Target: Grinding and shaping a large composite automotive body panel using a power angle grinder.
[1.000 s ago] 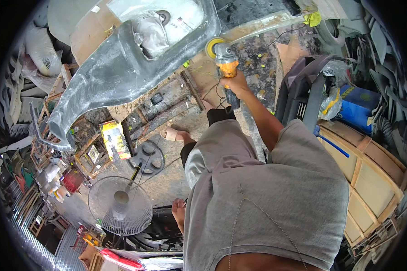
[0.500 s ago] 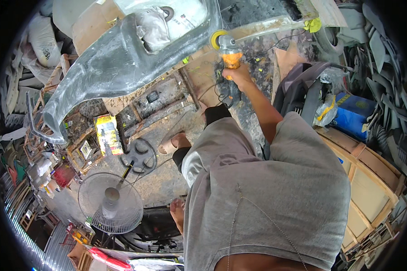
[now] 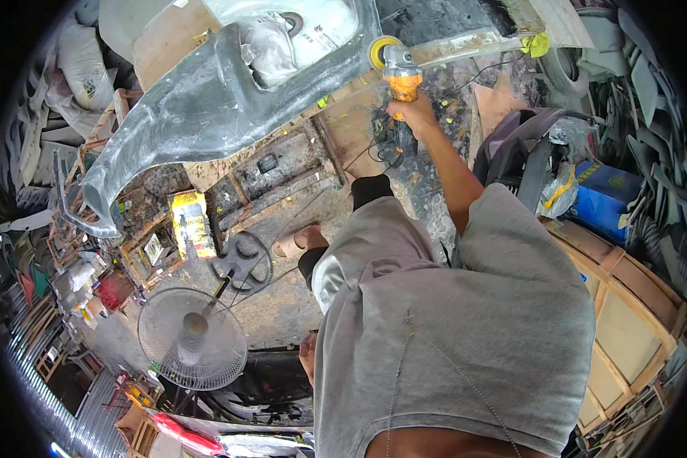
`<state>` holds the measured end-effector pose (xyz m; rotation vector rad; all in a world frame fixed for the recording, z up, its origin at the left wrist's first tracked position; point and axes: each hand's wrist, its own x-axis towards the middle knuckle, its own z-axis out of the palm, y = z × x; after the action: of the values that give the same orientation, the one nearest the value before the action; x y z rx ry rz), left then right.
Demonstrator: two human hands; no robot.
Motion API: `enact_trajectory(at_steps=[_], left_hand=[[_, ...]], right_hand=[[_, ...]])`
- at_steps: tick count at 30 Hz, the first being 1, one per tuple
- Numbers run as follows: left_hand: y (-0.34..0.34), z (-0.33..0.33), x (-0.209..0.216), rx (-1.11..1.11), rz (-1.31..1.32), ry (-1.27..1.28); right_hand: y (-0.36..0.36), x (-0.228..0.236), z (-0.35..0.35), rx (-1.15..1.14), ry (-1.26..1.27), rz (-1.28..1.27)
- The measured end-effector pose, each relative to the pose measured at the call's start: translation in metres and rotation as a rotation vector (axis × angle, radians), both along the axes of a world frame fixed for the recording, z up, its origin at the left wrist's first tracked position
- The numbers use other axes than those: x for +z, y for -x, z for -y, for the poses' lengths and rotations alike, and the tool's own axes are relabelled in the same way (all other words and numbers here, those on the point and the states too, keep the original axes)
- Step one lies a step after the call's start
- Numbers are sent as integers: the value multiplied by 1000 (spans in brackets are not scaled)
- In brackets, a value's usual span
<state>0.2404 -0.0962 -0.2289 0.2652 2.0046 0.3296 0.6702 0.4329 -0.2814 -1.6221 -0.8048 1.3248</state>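
My right hand (image 3: 414,114) is wrapped around the orange and black body of an angle grinder (image 3: 403,85). A round yellow disc (image 3: 377,55) is fitted to its metal head. The disc sits at the edge of a large, curved grey moulded panel (image 3: 183,114), dusted white; whether the two touch I cannot tell. Only a small part of my left hand (image 3: 307,356) shows beside my grey shirt, low on my left side. Its fingers are mostly hidden, so its state is unclear.
A pedestal fan (image 3: 193,336) stands to my left, near a dark spoked wheel-shaped part (image 3: 244,263) and a yellow box (image 3: 191,225). A power cord (image 3: 301,202) runs over the floor. To the right are a blue box (image 3: 604,200) and a wooden frame (image 3: 626,320).
My right hand and the grinder have moved slightly farther along the panel's edge. Less of my left hand shows beside the shirt. The whole view has shifted a little.
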Motion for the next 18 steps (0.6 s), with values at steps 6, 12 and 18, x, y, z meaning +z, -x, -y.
enact_trajectory(at_steps=[6, 12, 18], left_hand=[[-5, -36, 23, 22, -1, -54], [-10, -64, 48, 94, 81, -160], [9, -68, 39, 42, -44, -42]], right_hand=[[13, -31, 45, 43, 109, 144], [58, -45, 71, 191, 24, 196], [87, -20, 70, 206, -62, 286]])
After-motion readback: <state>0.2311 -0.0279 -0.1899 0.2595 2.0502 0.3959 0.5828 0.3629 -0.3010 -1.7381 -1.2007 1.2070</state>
